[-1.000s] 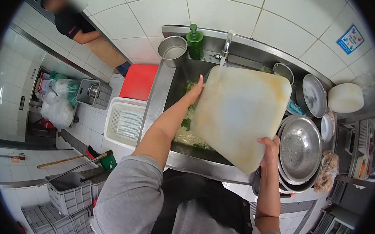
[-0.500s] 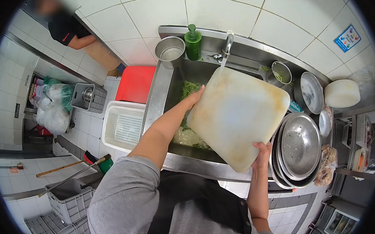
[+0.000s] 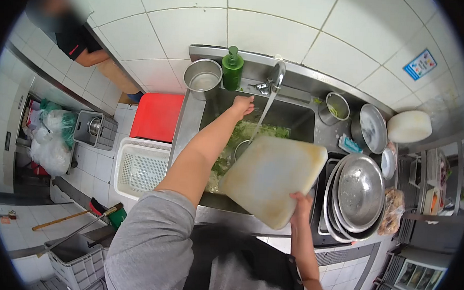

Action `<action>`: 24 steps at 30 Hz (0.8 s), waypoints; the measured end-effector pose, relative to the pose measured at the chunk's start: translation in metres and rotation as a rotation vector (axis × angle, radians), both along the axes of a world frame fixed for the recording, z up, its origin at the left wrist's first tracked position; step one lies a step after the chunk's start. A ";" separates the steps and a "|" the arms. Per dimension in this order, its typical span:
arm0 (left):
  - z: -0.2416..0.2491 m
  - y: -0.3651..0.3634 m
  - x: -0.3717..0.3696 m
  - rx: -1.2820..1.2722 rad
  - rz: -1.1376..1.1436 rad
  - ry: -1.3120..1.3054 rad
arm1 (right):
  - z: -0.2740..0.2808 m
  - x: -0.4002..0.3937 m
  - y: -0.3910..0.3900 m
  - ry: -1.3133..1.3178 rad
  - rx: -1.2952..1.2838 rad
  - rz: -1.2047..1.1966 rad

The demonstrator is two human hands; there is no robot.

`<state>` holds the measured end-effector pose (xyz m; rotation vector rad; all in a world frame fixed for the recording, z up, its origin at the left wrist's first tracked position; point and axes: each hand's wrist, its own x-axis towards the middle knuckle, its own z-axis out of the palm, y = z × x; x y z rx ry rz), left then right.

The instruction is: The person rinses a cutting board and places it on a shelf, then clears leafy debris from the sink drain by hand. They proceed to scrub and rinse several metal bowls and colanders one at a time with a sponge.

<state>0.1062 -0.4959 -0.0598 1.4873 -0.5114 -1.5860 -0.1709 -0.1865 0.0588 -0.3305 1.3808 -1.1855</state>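
Note:
A thick, stained white cutting board (image 3: 275, 179) lies tilted over the front of the metal sink (image 3: 207, 109). My right hand (image 3: 301, 205) grips its lower right edge. Off the board, my left hand (image 3: 243, 106) is stretched over the sink's back left part, below the tap (image 3: 277, 76), holding nothing, its fingers loosely bent. Water runs from the tap down to the board's upper edge. Chopped green leaves (image 3: 272, 131) lie in the sink, along with a round metal rim (image 3: 241, 148) partly hidden by the board.
A green pump bottle (image 3: 232, 69) and a metal pot (image 3: 202, 76) stand at the sink's back left. Stacked metal bowls (image 3: 361, 191) sit to the right, near a small pot (image 3: 333, 108). A white basket (image 3: 142, 169) and red lid (image 3: 157, 117) are left. Another person (image 3: 74, 45) stands far left.
My left hand has let go of the board and moved up toward the tap. The board has come down and closer to me, still in my right hand.

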 end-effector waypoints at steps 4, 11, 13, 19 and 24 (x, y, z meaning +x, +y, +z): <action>-0.006 -0.052 -0.021 0.042 0.331 0.138 | -0.010 0.003 0.018 0.074 0.015 0.000; -0.001 -0.091 -0.043 0.072 0.504 0.007 | -0.015 0.002 0.029 0.138 0.056 -0.018; 0.004 -0.083 -0.041 -0.195 0.402 -0.244 | -0.013 0.003 0.020 0.133 0.056 -0.020; -0.037 0.040 0.012 -0.590 0.026 -0.673 | -0.013 0.013 0.014 0.173 0.016 0.019; -0.076 0.209 0.061 -0.462 -0.635 -0.419 | -0.009 0.016 0.007 0.229 -0.029 0.111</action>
